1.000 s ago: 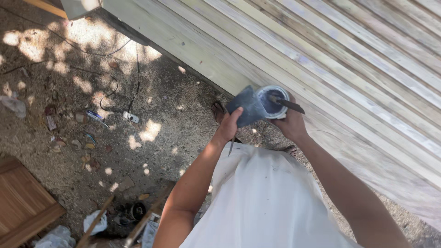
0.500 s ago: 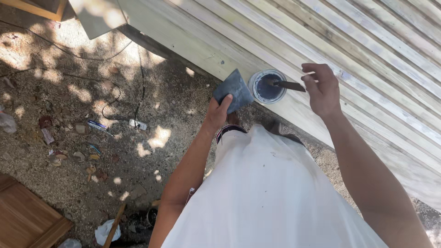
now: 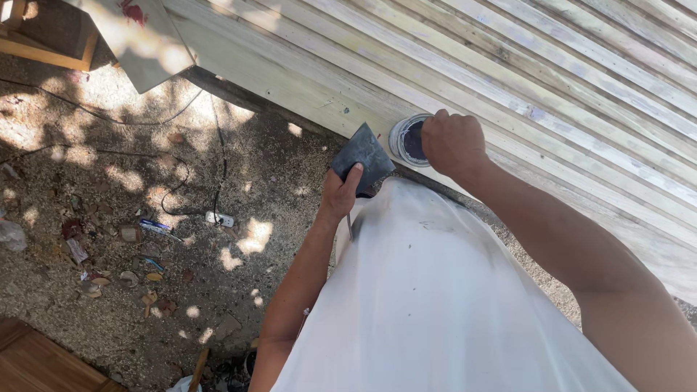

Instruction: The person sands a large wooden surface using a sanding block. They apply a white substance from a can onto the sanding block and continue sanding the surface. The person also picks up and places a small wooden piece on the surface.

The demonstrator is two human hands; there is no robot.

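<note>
Here the left hand (image 3: 338, 194) grips a flat grey square scraper blade (image 3: 362, 155), fingers closed round its lower edge. Just beside it, the right hand (image 3: 451, 143) is fisted over a small round white tin of dark filler (image 3: 404, 139) resting on the pale slatted wooden panel (image 3: 552, 80); what the fist holds cannot be told.

Under me is a slatted wooden panel (image 3: 552, 80), pale and whitewashed, running slantwise across my view, and a small round tin (image 3: 406, 139) sits on one of its boards near the lower edge. Beside the panel is gritty ground (image 3: 239, 290), dappled with sun. On the ground lie a thin black cable (image 3: 218, 156), scattered scraps of litter (image 3: 109, 254) and a brown wooden board (image 3: 36, 363) at the corner.
</note>
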